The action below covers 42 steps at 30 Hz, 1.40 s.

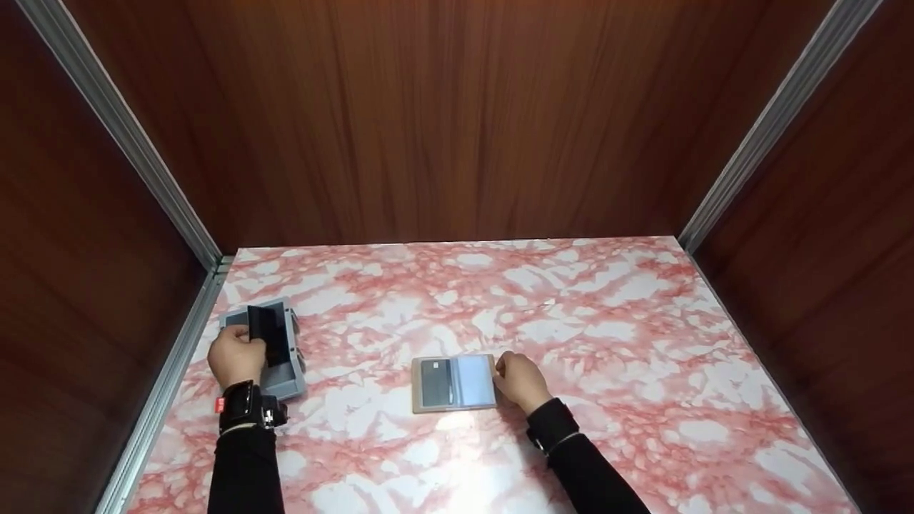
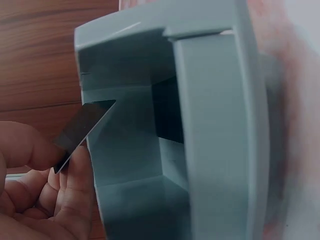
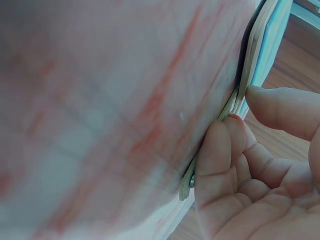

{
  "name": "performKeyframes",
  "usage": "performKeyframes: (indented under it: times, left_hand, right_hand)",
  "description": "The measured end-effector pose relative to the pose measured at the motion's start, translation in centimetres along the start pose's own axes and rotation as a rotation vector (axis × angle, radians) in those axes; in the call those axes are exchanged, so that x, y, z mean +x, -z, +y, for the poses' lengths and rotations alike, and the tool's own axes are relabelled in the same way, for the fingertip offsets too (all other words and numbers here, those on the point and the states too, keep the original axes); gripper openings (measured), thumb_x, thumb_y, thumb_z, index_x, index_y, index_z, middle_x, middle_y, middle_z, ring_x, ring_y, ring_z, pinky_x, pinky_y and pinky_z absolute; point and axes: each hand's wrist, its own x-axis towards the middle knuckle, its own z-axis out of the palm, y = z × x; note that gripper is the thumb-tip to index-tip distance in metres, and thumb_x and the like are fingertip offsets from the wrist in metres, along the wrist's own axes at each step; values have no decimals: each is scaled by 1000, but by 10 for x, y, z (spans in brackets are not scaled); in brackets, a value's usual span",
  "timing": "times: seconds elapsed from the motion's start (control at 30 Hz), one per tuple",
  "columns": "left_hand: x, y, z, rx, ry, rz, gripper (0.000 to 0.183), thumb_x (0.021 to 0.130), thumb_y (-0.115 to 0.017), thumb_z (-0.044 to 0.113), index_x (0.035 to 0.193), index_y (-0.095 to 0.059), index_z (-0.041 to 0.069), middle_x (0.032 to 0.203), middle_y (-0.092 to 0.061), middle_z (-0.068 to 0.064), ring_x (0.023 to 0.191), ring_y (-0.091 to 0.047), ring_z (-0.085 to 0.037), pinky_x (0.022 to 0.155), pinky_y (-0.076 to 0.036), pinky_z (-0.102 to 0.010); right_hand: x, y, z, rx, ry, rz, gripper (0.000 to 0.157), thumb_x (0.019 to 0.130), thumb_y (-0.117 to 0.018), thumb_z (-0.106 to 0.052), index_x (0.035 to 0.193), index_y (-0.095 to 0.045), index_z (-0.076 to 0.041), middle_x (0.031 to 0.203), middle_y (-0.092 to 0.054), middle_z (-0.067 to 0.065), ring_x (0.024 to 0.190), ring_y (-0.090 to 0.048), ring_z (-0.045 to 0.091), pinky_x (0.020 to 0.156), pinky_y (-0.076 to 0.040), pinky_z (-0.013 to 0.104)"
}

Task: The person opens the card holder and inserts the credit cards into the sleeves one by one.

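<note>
At the left, my left hand [image 1: 237,355] pinches a thin dark card [image 2: 82,127] between thumb and fingers. The card has a pale edge, and its far end reaches over the wall of a grey plastic box [image 1: 288,389]. Seen from the left wrist, the box [image 2: 215,115] has a dark opening inside. Near the middle of the table lies an open card holder [image 1: 435,389] with a tan border, a dark card on its left half and a shiny clear sleeve on its right. My right hand [image 1: 523,383] pinches the holder's right edge between thumb and fingers.
A red-and-white marbled tabletop [image 1: 607,428] lies under everything. Brown wood-grain panels [image 1: 457,121] close off the back and both sides, with metal rails [image 1: 771,107] at the corners. The grey box stands close to the left rail [image 1: 164,392].
</note>
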Motion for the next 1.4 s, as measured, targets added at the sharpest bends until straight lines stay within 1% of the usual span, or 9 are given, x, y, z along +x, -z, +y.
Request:
performKeyframes:
  times: [0.2, 0.33, 0.47, 0.6, 0.73, 0.83, 1.03, 1.27, 1.4]
  left_hand:
    - [1, 4, 10, -19, -38, 42, 31, 80, -53, -1, 107, -64, -11, 94, -60, -22, 94, -56, -40, 90, -42, -50]
    - [1, 6, 17, -27, -67, 57, 28, 79, -53, -2, 103, -65, -10, 91, -59, -20, 92, -56, -39, 88, -42, -49]
    - [-1, 7, 25, -51, -80, 60, 26, 80, -54, -2, 104, -63, -9, 88, -59, -19, 87, -56, -37, 83, -43, -47]
    - [-5, 6, 34, -72, -99, 66, 27, 81, -54, -2, 105, -63, -8, 88, -61, -20, 85, -58, -36, 80, -44, -45]
    - [-11, 4, 46, -90, -90, 33, 30, 84, -54, 0, 111, -63, -6, 95, -63, -20, 88, -60, -33, 80, -45, -42]
    - [-15, 1, 54, -112, -84, 10, 31, 84, -52, 0, 113, -63, -5, 97, -63, -18, 87, -59, -28, 77, -44, -38]
    - [-23, -8, 64, -149, -128, 1, 30, 82, -53, -4, 110, -64, -6, 93, -63, -17, 82, -58, -24, 71, -42, -32]
    - [-32, -19, 68, -168, -154, -41, 34, 84, -54, -3, 117, -62, -7, 97, -62, -18, 86, -60, -28, 76, -44, -36]
    - [-38, -26, 70, -174, -155, -70, 33, 84, -56, -2, 116, -62, -6, 95, -61, -17, 86, -60, -28, 75, -44, -36]
  right_hand:
    - [0, 0, 0, 3, -5, 1, 14, 78, -73, -1, 84, -60, -1, 70, -54, 4, 64, -53, 22, 63, -48, 40]
    - [0, 0, 0, 6, -16, -10, 13, 79, -72, -2, 85, -60, -2, 70, -54, 4, 65, -53, 22, 64, -48, 40]
    - [0, 0, 0, 7, -29, -25, 12, 81, -71, -3, 87, -61, -1, 72, -55, 4, 66, -54, 22, 65, -48, 39]
    - [0, -1, 0, -4, -16, -19, 12, 80, -71, -3, 86, -61, -1, 72, -56, 4, 66, -55, 23, 65, -49, 40]
    - [0, -2, 1, -11, -6, -6, 12, 80, -72, -3, 85, -61, -1, 71, -56, 5, 66, -55, 24, 65, -49, 41]
    - [0, -2, 1, -17, 2, 0, 12, 79, -72, -2, 85, -61, -1, 71, -55, 5, 66, -55, 24, 65, -49, 41]
    - [0, 0, 0, -15, -16, -7, 12, 79, -72, -2, 85, -61, -1, 72, -56, 5, 67, -56, 24, 65, -49, 40]
    - [1, -1, 0, -10, -14, -16, 13, 79, -72, -2, 84, -61, -1, 71, -55, 5, 65, -55, 23, 64, -49, 40]
    - [1, 0, -1, -6, -13, -14, 13, 79, -72, -2, 85, -61, -1, 71, -56, 5, 65, -55, 23, 64, -48, 40]
